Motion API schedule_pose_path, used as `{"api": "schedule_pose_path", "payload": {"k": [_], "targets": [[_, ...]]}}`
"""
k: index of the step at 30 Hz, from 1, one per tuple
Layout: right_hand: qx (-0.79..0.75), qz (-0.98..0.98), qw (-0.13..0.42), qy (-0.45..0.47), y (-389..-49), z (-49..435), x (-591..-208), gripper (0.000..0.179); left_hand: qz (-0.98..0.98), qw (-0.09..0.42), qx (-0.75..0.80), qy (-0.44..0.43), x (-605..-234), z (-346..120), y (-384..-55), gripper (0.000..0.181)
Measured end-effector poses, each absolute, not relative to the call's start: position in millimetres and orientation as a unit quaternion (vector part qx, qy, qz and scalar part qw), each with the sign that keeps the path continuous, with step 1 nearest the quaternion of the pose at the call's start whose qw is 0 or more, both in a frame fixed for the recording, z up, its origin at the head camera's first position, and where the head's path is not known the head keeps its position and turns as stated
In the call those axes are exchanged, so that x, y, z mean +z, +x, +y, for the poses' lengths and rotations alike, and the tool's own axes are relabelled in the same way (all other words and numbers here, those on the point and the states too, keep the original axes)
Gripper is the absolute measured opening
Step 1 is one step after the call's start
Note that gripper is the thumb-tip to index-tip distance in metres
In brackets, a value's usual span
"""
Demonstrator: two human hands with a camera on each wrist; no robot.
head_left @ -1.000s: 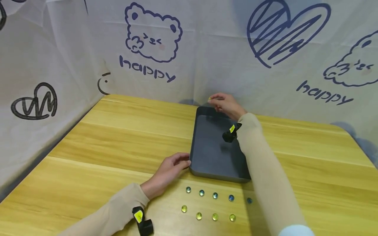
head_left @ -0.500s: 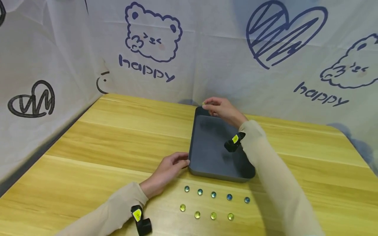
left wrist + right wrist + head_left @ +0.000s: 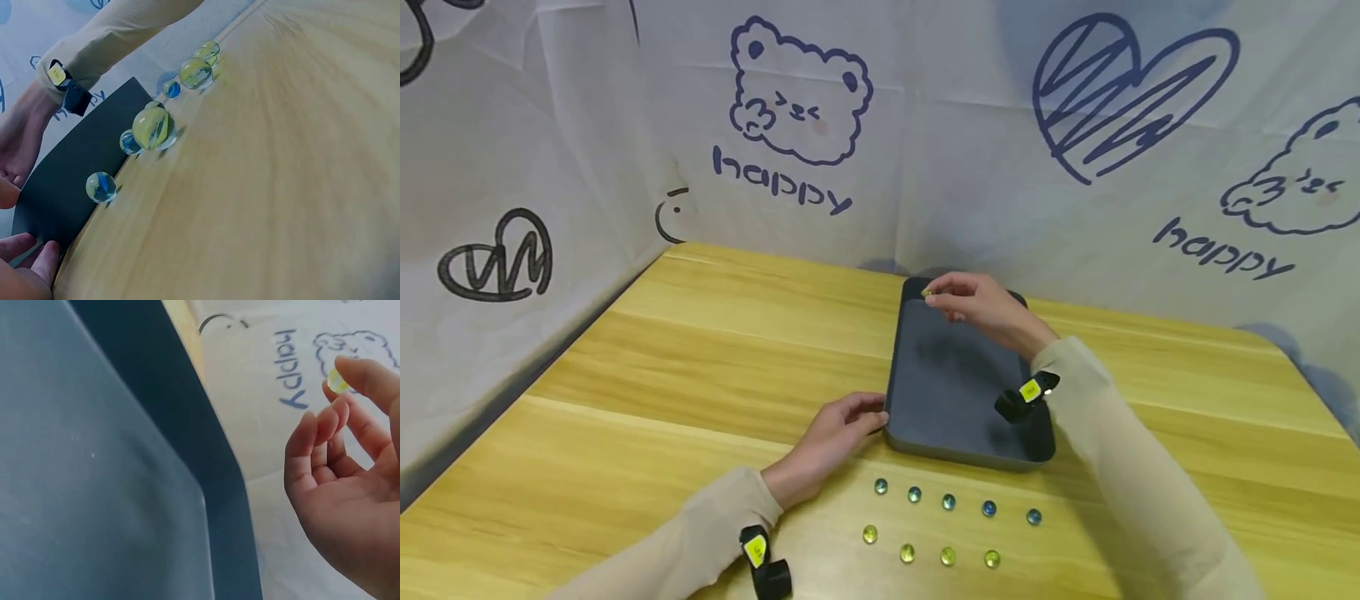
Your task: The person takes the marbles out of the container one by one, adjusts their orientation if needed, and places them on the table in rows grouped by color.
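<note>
A yellow glass marble [image 3: 337, 381] is pinched between thumb and forefinger of my right hand [image 3: 988, 308], over the far end of a dark grey rectangular tray [image 3: 955, 454]. The tray's floor shows no marbles. My left hand [image 3: 831, 437] rests at the tray's near left corner, its fingers touching the outer wall. In front of the tray, several blue marbles [image 3: 949, 502] form a row on the table. Nearer still lies a row of several yellow marbles [image 3: 907, 552]. The left wrist view shows a yellow marble [image 3: 153, 128] large, with a blue marble [image 3: 100, 187] close to the tray wall.
The wooden table [image 3: 737, 358] runs back to a white cloth [image 3: 940, 183] with drawn bears, hearts and lettering. A second cloth side hangs along the left table edge. Each sleeve carries a black wrist camera [image 3: 767, 567].
My right hand, pinching the yellow marble, has come nearer and lower, from beyond the tray's far rim to over its far end. The left hand stays at the tray's corner.
</note>
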State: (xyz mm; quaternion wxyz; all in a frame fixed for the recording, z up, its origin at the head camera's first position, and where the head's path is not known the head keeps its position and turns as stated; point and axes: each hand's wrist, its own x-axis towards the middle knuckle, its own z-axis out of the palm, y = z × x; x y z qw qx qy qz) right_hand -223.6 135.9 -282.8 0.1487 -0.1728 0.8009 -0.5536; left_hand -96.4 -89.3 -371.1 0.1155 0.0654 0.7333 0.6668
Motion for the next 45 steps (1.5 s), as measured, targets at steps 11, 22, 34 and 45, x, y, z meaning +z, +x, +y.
{"api": "schedule_pose_path", "payload": {"k": [11, 22, 34, 45], "targets": [[-0.552, 0.807, 0.118, -0.174, -199, 140, -278, 0.029, 0.738, 0.110, 0.663, 0.060, -372, -88, -99, 0.039], [-0.554, 0.806, 0.099, -0.185, -180, 145, -277, 0.028, 0.736, 0.114, 0.665, 0.058, -370, -87, -99, 0.039], [-0.543, 0.810, 0.080, -0.206, -173, 148, -273, 0.028, 0.735, 0.107, 0.668, 0.054, -372, -88, -98, 0.038], [-0.522, 0.826, 0.089, -0.193, -153, 159, -269, 0.029, 0.740, 0.113, 0.662, 0.046, -371, -86, -98, 0.038]]}}
